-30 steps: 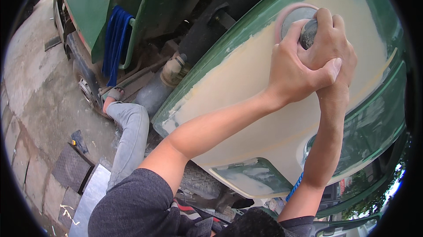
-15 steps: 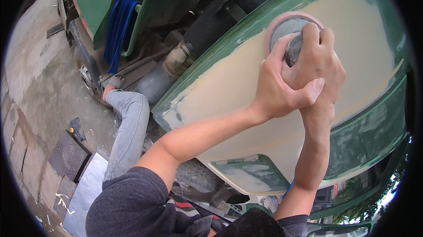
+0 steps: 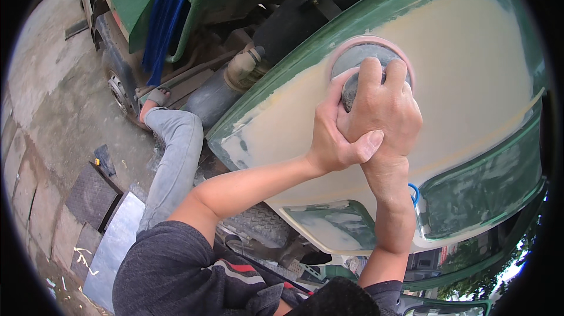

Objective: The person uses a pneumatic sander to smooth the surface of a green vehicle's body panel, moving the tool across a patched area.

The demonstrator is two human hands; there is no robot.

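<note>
A round sander (image 3: 359, 53) with a grey disc, pink rim and dark knob lies against a green vehicle panel (image 3: 282, 104), on its broad beige filler patch (image 3: 470, 51). My right hand (image 3: 388, 107) is closed over the sander, fingers bent across its top. Beside it, my left hand (image 3: 338, 136) also grips the knob, its thumb laid across the base of my right hand. Both palms and part of the knob are hidden. A blue hose (image 3: 415, 194) shows just behind my right forearm.
My bent leg (image 3: 176, 145) rests its foot on the metal frame of the truck. A blue cloth (image 3: 163, 28) hangs from a green rail. Near the wheel (image 3: 117, 95), the concrete floor (image 3: 64, 104) holds a dark mat (image 3: 91, 195) and a pale sheet (image 3: 117, 251).
Both hands and the sander have slid left and somewhat nearer to me across the filler. The blue hose shows more beside my right forearm. My grip looks the same.
</note>
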